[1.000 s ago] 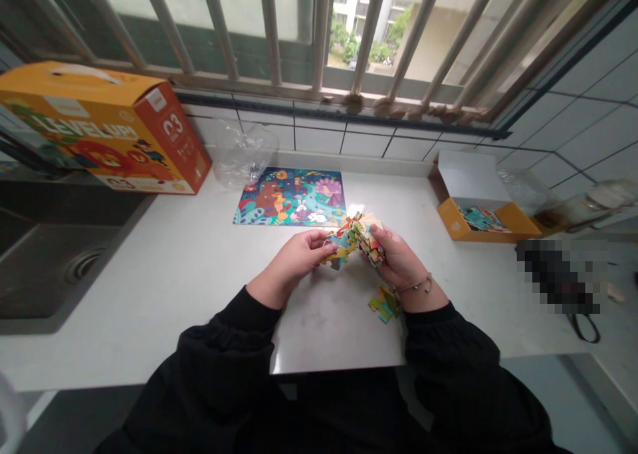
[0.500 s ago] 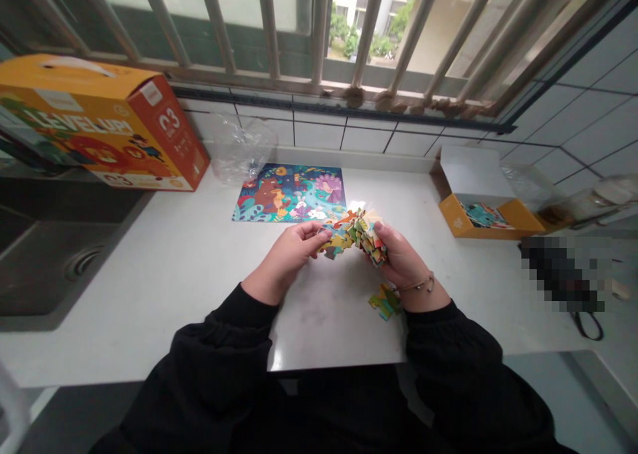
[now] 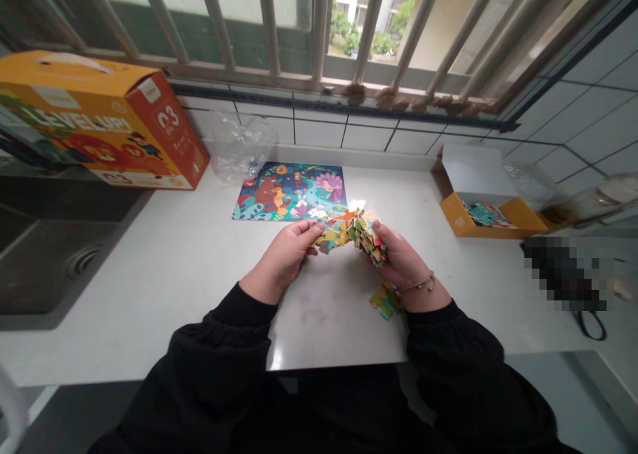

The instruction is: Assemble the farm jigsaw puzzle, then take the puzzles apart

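My right hand (image 3: 396, 249) is closed around a thick stack of jigsaw puzzle pieces (image 3: 366, 236), thumb on top. Between the thumb and fingers of my left hand (image 3: 294, 249) are several yellow and grey-blue puzzle pieces (image 3: 329, 236); their right side meets the stack, and I cannot tell whether they are joined to each other. A loose green puzzle piece (image 3: 385, 301) lies on the counter below my right wrist, partly covered by it. Just beyond my hands rests a colourful picture sheet (image 3: 294, 191) with animals on it.
At the back left stands a big orange box (image 3: 100, 121) beside a dark sink (image 3: 34, 254). Crumpled clear plastic (image 3: 242, 148) lies by the wall. An opened yellow box (image 3: 491, 216) with pieces inside is at the right. A blurred dark object (image 3: 563, 271) sits near it.
My left hand has shifted slightly left with its pieces, and they are spread a little farther from the stack. My right hand stays nearly still.
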The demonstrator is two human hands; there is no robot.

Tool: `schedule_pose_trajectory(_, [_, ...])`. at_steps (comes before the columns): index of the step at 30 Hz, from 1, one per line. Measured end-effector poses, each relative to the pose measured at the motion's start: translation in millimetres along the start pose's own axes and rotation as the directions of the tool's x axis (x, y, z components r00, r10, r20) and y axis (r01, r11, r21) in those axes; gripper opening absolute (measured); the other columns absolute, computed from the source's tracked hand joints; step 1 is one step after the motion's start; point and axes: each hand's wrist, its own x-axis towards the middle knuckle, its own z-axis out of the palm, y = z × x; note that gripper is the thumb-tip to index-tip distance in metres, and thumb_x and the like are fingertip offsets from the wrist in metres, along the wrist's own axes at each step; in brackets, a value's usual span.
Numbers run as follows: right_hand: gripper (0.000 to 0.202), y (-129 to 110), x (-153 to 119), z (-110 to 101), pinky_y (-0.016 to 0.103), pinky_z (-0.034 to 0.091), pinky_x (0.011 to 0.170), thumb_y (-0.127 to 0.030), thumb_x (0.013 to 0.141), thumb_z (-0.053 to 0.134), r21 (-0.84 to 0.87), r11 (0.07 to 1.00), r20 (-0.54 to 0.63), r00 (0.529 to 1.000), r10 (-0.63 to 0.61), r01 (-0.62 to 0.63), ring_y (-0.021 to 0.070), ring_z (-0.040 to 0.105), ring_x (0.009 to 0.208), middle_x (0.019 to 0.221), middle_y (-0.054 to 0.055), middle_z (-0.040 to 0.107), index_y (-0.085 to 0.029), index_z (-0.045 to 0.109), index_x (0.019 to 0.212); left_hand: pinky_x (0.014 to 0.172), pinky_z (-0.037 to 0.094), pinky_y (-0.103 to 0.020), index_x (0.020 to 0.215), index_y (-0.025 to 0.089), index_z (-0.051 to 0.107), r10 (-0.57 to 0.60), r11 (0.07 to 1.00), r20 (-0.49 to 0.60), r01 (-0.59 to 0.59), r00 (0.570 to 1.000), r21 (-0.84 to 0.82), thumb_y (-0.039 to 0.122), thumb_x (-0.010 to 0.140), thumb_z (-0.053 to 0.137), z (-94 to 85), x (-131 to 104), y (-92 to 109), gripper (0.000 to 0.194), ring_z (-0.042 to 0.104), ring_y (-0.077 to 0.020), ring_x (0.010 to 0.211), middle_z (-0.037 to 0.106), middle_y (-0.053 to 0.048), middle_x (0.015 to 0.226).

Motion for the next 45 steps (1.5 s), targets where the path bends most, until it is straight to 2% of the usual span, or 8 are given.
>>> schedule_pose_trajectory(5, [0.05, 3, 2, -2, 0.032, 0.065, 0.071, -0.067, 0.081, 0.097, -0.008, 1.0, -0.004, 1.0, 0.014, -0.014, 0.0229, 0.078, 0.084, 0.09, 0.005, 0.083, -0.024, 0.084, 0.102, 0.068, 0.054, -0.026, 0.102, 0.016, 0.077, -0.007, 0.998, 0.026, 0.009, 1.0, -0.06, 0.059, 0.08, 0.097, 2.0, 0, 0, 0.052, 0.07, -0.0151, 0.075, 0.081, -0.008, 0.098])
schedule_pose_trajectory(11, [0.055, 4, 2, 0, 0.03, 0.064, 0.073, -0.064, 0.079, 0.1, -0.012, 0.999, -0.051, 0.998, -0.036, 0.035, 0.0223, 0.078, 0.084, 0.087, 0.005, 0.082, -0.022, 0.082, 0.109, 0.065, 0.052, -0.026, 0.101, 0.018, 0.072, 0.058, 0.997, -0.042, -0.056, 0.997, 0.047, 0.06, 0.081, 0.097, 3.3, 0, -3, 0.053, 0.066, -0.0137, 0.067, 0.078, -0.003, 0.086])
schedule_pose_trajectory(16, [0.055, 5, 3, -2, 0.026, 0.062, 0.069, -0.063, 0.079, 0.101, -0.021, 0.999, -0.073, 0.997, -0.035, 0.033, 0.0173, 0.076, 0.077, 0.099, 0.005, 0.086, -0.021, 0.08, 0.108, 0.065, 0.052, -0.027, 0.102, 0.018, 0.072, 0.053, 0.998, -0.027, -0.052, 0.998, 0.046, 0.06, 0.081, 0.096, 2.9, 0, -3, 0.052, 0.067, -0.0144, 0.068, 0.079, -0.004, 0.087])
schedule_pose_trajectory(26, [0.056, 4, 4, 0, 0.032, 0.068, 0.072, -0.068, 0.078, 0.099, -0.027, 0.998, -0.1, 0.993, -0.059, 0.057, 0.0256, 0.082, 0.093, 0.111, 0.009, 0.087, -0.023, 0.081, 0.105, 0.063, 0.05, -0.025, 0.099, 0.019, 0.073, 0.065, 0.995, -0.044, -0.062, 0.997, 0.074, 0.062, 0.082, 0.095, -1.7, 1, -1, 0.051, 0.065, -0.0136, 0.068, 0.076, -0.003, 0.084])
schedule_pose_trajectory(28, [0.055, 3, 5, -2, 0.031, 0.068, 0.069, -0.067, 0.078, 0.099, -0.012, 0.998, -0.107, 0.992, -0.063, 0.063, 0.026, 0.082, 0.094, 0.11, 0.01, 0.087, -0.022, 0.081, 0.104, 0.061, 0.052, -0.025, 0.097, 0.019, 0.072, 0.047, 0.997, -0.067, -0.043, 0.997, 0.061, 0.06, 0.083, 0.094, -2.7, 1, -1, 0.049, 0.064, -0.0135, 0.067, 0.074, -0.002, 0.083])
schedule_pose_trajectory(35, [0.052, -10, 3, -30, 0.025, 0.06, 0.049, -0.071, 0.083, 0.095, 0.093, 0.989, -0.215, 0.972, -0.092, 0.114, 0.0166, 0.073, 0.065, 0.089, 0.002, 0.082, -0.026, 0.078, 0.104, 0.054, 0.057, -0.024, 0.089, 0.019, 0.067, -0.007, 0.998, -0.219, 0.022, 0.976, 0.065, 0.044, 0.093, 0.089, -5.9, 4, 3, 0.033, 0.055, -0.0113, 0.059, 0.059, 0.003, 0.071])
schedule_pose_trajectory(41, [0.055, -9, -4, -28, 0.026, 0.062, 0.054, -0.052, 0.073, 0.108, -0.12, 0.993, -0.249, 0.968, -0.04, 0.01, 0.0189, 0.076, 0.069, 0.093, 0.005, 0.085, -0.022, 0.077, 0.107, 0.052, 0.057, -0.021, 0.095, 0.019, 0.067, 0.026, 1.0, -0.327, -0.023, 0.945, 0.015, 0.035, 0.098, 0.084, -6.9, 5, 7, 0.023, 0.054, -0.0103, 0.059, 0.057, 0.004, 0.073])
schedule_pose_trajectory(45, [0.057, -7, -5, -27, 0.028, 0.062, 0.054, -0.058, 0.074, 0.105, -0.164, 0.986, -0.226, 0.974, -0.009, -0.029, 0.0206, 0.078, 0.07, 0.097, 0.009, 0.087, -0.02, 0.077, 0.107, 0.053, 0.058, -0.021, 0.096, 0.019, 0.067, 0.01, 1.0, -0.324, -0.008, 0.946, 0.006, 0.033, 0.099, 0.083, -6.1, 6, 8, 0.021, 0.054, -0.0101, 0.059, 0.057, 0.004, 0.074])
